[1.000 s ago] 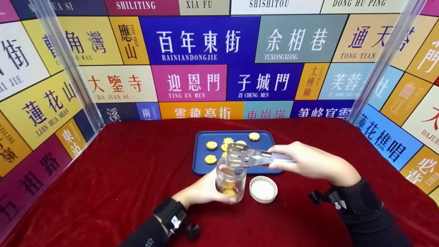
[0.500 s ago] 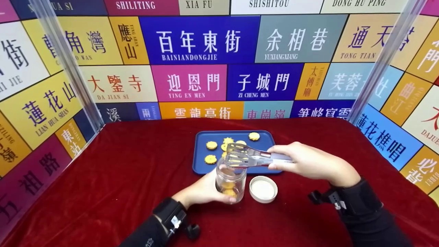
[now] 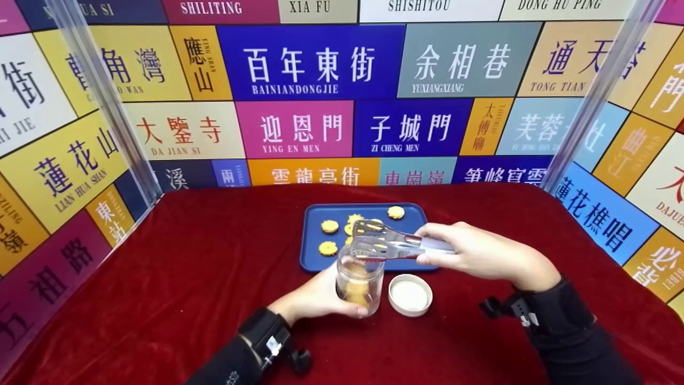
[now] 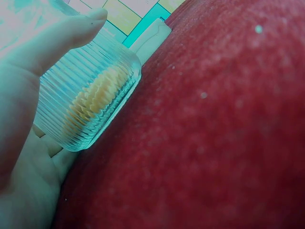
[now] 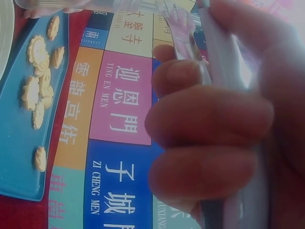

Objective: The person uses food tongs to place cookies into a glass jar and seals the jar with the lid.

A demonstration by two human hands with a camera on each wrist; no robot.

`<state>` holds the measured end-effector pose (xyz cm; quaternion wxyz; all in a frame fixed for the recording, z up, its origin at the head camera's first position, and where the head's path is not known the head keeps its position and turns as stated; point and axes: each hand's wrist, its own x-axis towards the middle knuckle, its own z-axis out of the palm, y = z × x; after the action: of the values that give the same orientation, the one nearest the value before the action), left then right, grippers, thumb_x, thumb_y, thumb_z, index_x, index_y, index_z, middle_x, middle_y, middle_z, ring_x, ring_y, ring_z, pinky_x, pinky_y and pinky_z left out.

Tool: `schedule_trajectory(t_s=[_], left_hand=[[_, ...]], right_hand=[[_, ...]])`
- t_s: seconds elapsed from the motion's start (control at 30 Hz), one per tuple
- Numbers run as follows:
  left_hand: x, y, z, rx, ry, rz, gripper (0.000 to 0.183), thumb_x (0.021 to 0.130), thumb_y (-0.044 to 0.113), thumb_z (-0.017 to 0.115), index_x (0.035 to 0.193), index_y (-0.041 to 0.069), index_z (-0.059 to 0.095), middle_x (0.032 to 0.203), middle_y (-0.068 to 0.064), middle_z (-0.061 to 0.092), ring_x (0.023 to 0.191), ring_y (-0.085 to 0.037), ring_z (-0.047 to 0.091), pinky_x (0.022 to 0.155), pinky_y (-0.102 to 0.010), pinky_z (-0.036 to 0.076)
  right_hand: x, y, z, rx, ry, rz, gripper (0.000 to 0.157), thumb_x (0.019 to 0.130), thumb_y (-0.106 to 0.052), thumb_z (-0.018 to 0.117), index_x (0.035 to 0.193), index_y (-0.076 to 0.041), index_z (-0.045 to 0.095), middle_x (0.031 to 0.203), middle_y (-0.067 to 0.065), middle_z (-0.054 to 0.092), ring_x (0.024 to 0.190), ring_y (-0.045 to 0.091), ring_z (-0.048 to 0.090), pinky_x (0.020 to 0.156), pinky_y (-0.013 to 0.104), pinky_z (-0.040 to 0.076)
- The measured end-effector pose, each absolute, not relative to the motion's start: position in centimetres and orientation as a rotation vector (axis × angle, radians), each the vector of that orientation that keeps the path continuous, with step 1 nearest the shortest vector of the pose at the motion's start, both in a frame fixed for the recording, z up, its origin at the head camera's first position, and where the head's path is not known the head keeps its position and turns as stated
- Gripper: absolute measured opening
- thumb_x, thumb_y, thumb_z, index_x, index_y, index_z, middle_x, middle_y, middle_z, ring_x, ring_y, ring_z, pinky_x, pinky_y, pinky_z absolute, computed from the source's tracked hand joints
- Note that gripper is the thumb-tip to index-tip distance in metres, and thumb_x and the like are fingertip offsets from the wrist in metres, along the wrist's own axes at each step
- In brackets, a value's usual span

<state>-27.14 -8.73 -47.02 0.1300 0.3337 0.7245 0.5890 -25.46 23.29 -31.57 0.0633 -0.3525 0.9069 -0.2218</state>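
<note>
My left hand (image 3: 315, 297) grips a clear ribbed glass jar (image 3: 368, 280) that stands on the cloth, its mouth uncovered. Yellow cookies (image 4: 97, 95) lie at the bottom of the jar, plain to see in the left wrist view. With its fingers curled round the handles, my right hand (image 3: 473, 250) holds metal tongs (image 3: 398, 245) level over the jar mouth. The slotted heads of the tongs are spread apart, and no cookie shows between them. Just right of the jar lies a whitish round lid (image 3: 410, 295), turned inside up.
Behind the jar, a blue tray (image 3: 312, 259) carries several yellow cookies (image 3: 328, 248), some partly hidden by the tongs. Dark red cloth (image 3: 214, 256) covers the table. Walls with coloured Chinese sign panels (image 3: 315, 64) rise at the back and both sides.
The heads of the tongs have spread a little wider over the jar. Cookies now show higher inside the jar than before. My left hand and the lid have stayed put.
</note>
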Motion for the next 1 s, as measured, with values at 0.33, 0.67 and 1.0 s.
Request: schedule_trajectory(t_s=[0.33, 0.67, 1.0], left_hand=[[-27.2, -8.8, -47.2, 0.964, 2.147, 1.685, 0.083, 0.079, 0.012, 0.095, 0.146, 0.015, 0.047, 0.131, 0.002, 0.070, 0.123, -0.017, 0.066, 0.111, -0.034, 0.050], [-27.2, -8.9, -47.1, 0.991, 2.174, 1.662, 0.085, 0.079, 0.016, 0.095, 0.149, 0.019, 0.047, 0.134, 0.004, 0.068, 0.125, -0.016, 0.064, 0.114, -0.034, 0.047], [-27.3, -8.9, -47.2, 0.981, 2.167, 1.660, 0.085, 0.079, 0.017, 0.095, 0.149, 0.019, 0.046, 0.133, 0.004, 0.068, 0.125, -0.016, 0.064, 0.114, -0.034, 0.047]], right_hand=[[-26.1, 23.5, -32.0, -1.021, 2.802, -0.711, 0.043, 0.104, -0.054, 0.066, 0.130, -0.021, 0.066, 0.092, -0.005, 0.067, 0.076, 0.014, 0.060, 0.066, 0.030, 0.050], [-28.5, 24.4, -34.3, -0.780, 3.029, -0.652, 0.056, 0.101, -0.057, 0.068, 0.130, -0.010, 0.066, 0.092, 0.002, 0.068, 0.074, 0.017, 0.059, 0.063, 0.034, 0.046], [-30.7, 23.7, -39.0, -0.614, 3.092, -0.491, 0.049, 0.101, -0.054, 0.069, 0.117, -0.007, 0.067, 0.079, 0.003, 0.059, 0.068, 0.020, 0.055, 0.059, 0.036, 0.041]])
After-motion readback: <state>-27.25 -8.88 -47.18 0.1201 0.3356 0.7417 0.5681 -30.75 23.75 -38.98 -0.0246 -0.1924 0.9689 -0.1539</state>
